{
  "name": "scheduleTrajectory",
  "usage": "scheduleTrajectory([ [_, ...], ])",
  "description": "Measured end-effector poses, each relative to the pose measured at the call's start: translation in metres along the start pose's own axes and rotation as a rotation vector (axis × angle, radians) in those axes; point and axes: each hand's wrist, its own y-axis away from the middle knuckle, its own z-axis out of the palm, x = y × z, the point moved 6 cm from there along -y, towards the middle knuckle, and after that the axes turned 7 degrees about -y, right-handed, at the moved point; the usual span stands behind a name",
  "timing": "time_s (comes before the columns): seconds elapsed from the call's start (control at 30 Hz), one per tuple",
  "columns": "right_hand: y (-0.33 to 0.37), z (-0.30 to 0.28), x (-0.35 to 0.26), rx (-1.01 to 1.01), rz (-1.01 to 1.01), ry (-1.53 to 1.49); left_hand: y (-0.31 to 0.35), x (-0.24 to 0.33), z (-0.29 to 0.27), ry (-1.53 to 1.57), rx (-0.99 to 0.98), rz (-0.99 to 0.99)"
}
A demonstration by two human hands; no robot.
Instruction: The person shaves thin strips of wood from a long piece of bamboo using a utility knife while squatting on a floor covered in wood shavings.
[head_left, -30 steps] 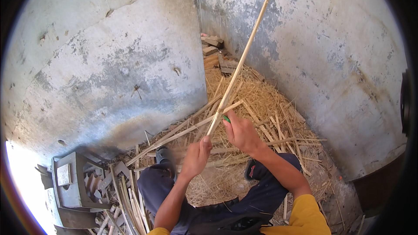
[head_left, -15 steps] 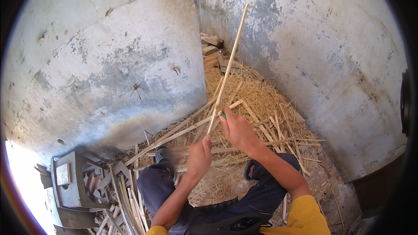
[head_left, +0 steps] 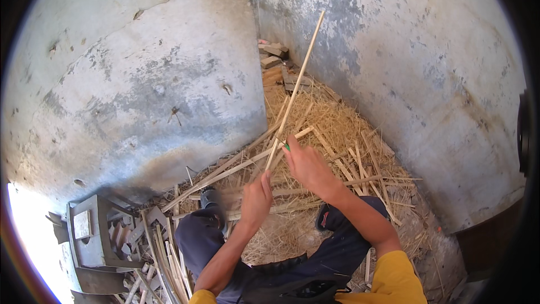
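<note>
My left hand (head_left: 257, 200) is closed around the near end of a long, pale bamboo strip (head_left: 302, 72), thumb pointing up along it. The strip slants away from me, its far end raised toward the wall corner. Just beyond, my right hand (head_left: 308, 164) is wrapped around a small green-handled knife (head_left: 287, 146). Only a bit of the handle shows past the fingers; its thin blade lies against the strip and is hard to make out.
Straw-like shavings (head_left: 332, 115) and loose strips (head_left: 225, 177) cover the floor between my knees and the walls. Bricks (head_left: 272, 55) lie in the corner. An overturned grey stool (head_left: 101, 239) and scraps are at lower left. A peeling wall (head_left: 427, 79) rises at right.
The bamboo strip's far end has dropped slightly and turned a little. Both hands keep their grips, the left having shifted slightly up and away; the knife blade shows slightly more.
</note>
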Motion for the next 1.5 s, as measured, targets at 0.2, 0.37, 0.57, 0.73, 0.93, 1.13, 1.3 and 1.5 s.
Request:
scheduleTrajectory([
  [0.2, -0.002, -0.014, 0.024, -0.158, -0.060, -0.568, -0.006, -0.001, -0.007, -0.001, -0.061, -0.007],
  [0.37, -0.003, -0.037, 0.039, 0.137, 0.056, -1.058, -0.003, -0.022, 0.004, 0.269, -0.293, -0.086],
  [0.57, -0.002, -0.038, 0.039, 0.204, 0.083, -1.233, 0.011, -0.004, 0.022, 0.596, -0.720, -0.293],
  [0.73, 0.002, -0.028, 0.040, 0.271, 0.183, -1.311, 0.003, 0.008, 0.012, 0.513, -0.536, -0.068],
  [0.93, 0.004, -0.020, 0.036, 0.333, 0.194, -1.194, -0.016, 0.012, 0.001, 0.494, -0.273, 0.061],
  [1.13, 0.007, -0.014, 0.032, 0.216, 0.123, -1.163, -0.017, 0.020, -0.005, 0.357, -0.418, 0.104],
  [1.3, 0.007, -0.008, 0.025, 0.131, 0.168, -1.276, -0.021, 0.005, -0.002, 0.423, -0.301, 0.102],
  [1.5, 0.010, -0.006, 0.020, 0.153, 0.147, -1.298, -0.015, 0.008, 0.011, 0.598, -0.462, -0.017],
])
